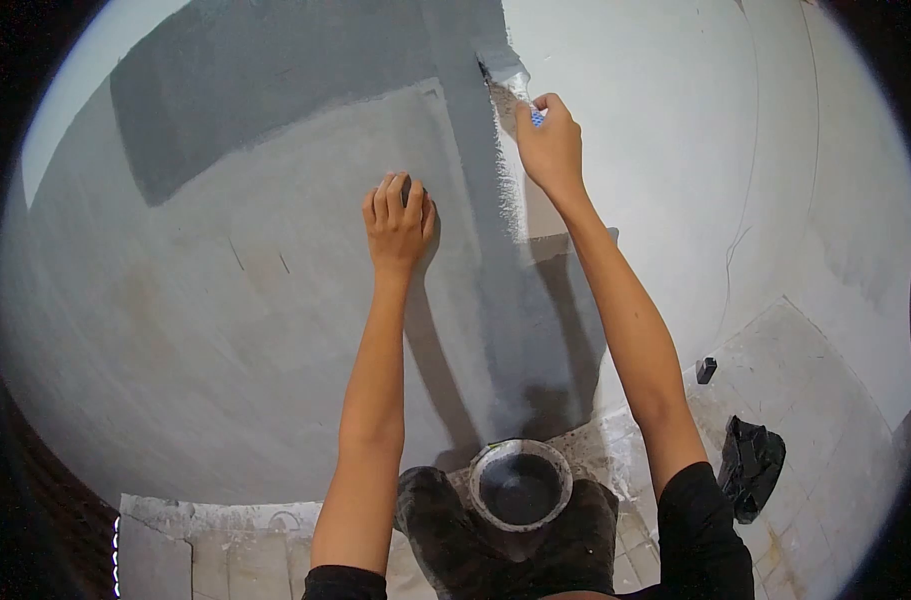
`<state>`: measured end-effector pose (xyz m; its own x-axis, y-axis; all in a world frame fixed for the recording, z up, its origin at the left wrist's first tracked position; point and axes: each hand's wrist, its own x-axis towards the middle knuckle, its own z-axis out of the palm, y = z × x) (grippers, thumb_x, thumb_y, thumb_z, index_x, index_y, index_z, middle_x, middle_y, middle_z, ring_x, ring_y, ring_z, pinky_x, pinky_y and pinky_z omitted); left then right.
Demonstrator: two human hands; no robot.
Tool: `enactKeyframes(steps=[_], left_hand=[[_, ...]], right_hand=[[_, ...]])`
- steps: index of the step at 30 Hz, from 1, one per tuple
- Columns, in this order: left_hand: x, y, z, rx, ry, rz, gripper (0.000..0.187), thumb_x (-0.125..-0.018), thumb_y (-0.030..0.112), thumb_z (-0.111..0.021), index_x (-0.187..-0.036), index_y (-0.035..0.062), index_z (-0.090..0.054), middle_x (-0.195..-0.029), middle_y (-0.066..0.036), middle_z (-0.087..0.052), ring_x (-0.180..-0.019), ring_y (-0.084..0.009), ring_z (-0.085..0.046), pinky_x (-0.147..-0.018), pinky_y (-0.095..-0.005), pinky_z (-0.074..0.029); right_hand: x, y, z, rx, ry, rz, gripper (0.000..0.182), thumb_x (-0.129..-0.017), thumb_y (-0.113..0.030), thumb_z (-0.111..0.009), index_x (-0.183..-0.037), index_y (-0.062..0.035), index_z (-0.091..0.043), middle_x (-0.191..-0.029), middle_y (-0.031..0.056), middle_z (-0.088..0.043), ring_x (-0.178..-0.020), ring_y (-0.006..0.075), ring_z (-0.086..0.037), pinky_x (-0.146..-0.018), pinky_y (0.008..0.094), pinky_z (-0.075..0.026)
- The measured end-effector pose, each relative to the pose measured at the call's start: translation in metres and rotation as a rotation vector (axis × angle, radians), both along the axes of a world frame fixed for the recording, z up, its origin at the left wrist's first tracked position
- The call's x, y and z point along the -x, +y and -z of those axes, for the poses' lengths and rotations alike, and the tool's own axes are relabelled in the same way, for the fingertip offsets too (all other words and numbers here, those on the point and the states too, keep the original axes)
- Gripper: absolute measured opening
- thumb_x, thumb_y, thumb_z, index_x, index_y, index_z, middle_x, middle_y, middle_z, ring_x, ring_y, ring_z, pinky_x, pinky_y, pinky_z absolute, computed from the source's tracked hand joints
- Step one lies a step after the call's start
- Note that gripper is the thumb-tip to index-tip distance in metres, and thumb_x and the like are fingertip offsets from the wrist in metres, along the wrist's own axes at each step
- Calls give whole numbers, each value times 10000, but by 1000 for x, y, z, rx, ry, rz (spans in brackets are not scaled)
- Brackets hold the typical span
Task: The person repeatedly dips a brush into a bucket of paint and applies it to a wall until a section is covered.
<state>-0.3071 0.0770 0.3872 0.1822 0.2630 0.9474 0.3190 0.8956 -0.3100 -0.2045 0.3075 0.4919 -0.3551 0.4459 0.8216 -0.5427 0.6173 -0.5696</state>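
Note:
My right hand (pixel 550 147) is closed around the blue patterned handle of a paintbrush (pixel 509 72). Its broad grey end lies against the wall (pixel 285 240), at the edge between a dark grey coat (pixel 305 70) and the white area (pixel 655 110). My left hand (pixel 398 222) rests on the lighter grey wall, fingers apart and slightly bent, with a dark patch between them that looks like shadow. Below, between my knees, stands a round bucket (pixel 478 470) with dark grey liquid in it and a smeared rim.
On the tiled floor to the right lie a crumpled black bag (pixel 751 468) and a small black object (pixel 706 370). A thin line, perhaps a wire or crack (pixel 730 265), runs down the white wall. A grey panel (pixel 155 550) is at lower left.

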Motion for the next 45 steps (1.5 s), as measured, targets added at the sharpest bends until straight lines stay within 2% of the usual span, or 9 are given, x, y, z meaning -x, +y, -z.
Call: enactKeyframes(steps=[7,10,13,16,20,28,34,41,45], left_hand=[[5,-3,3,3,2,-15,269,-980,260,-709,-1220,139,-689,-1391,-64,-621,-1366,-269,-553,-1143,-482,-420],[8,-3,2,2,-1,-8,269,-982,259,-705,-1222,139,-689,-1394,-64,-620,-1367,-271,-553,-1145,-482,-419],[9,-3,2,-2,-1,9,272,-982,258,-702,-1226,138,-690,-1397,-67,-620,-1368,-272,-553,-1149,-484,-417],[7,-4,3,1,-11,15,275,-980,255,-702,-1227,135,-690,-1398,-70,-621,-1366,-271,-555,-1146,-483,-420],[2,-4,1,2,-13,16,275,-982,257,-703,-1226,131,-689,-1388,-70,-628,-1357,-268,-564,-1137,-476,-430],[3,-3,3,-1,-4,22,257,-995,252,-692,-1216,121,-678,-1376,-69,-640,-1354,-274,-569,-1137,-481,-429],[4,-3,1,-2,7,19,273,-982,252,-706,-1220,122,-678,-1372,-64,-642,-1353,-268,-571,-1132,-484,-427],[5,-4,1,-2,11,31,278,-979,251,-710,-1226,127,-677,-1373,-59,-642,-1350,-268,-573,-1130,-486,-426],[6,-4,1,-2,6,27,278,-983,250,-704,-1231,129,-672,-1373,-58,-641,-1350,-269,-574,-1132,-486,-427]], right_hand=[[0,-5,-19,-25,-18,2,413,-1015,-354,-623,-1127,40,-671,-932,317,-747,-931,491,-743,-839,539,-570],[6,0,-6,-38,-27,10,411,-1017,-353,-623,-1137,37,-671,-925,315,-748,-921,493,-743,-834,538,-569],[9,2,14,-28,30,51,404,-1018,-366,-624,-1102,26,-669,-751,243,-713,-718,359,-728,-710,456,-545],[-5,0,10,-20,-36,3,406,-1024,-347,-610,-1132,39,-671,-916,323,-743,-903,500,-740,-817,539,-568],[-7,2,-2,-82,-30,44,402,-1029,-342,-604,-1127,43,-666,-891,328,-735,-884,507,-736,-797,541,-567],[-9,4,49,-28,-67,-10,387,-1033,-326,-597,-1123,46,-661,-859,325,-730,-849,511,-731,-785,548,-559],[2,-1,23,-60,-24,12,361,-1054,-308,-580,-1124,39,-653,-828,317,-722,-823,504,-731,-756,543,-554],[-2,0,102,-13,-135,-13,333,-1064,-293,-580,-1105,32,-642,-759,301,-697,-761,490,-722,-699,541,-534],[-14,-8,95,50,-105,-35,332,-1069,-295,-573,-1107,28,-638,-749,298,-688,-754,507,-705,-690,549,-519]])
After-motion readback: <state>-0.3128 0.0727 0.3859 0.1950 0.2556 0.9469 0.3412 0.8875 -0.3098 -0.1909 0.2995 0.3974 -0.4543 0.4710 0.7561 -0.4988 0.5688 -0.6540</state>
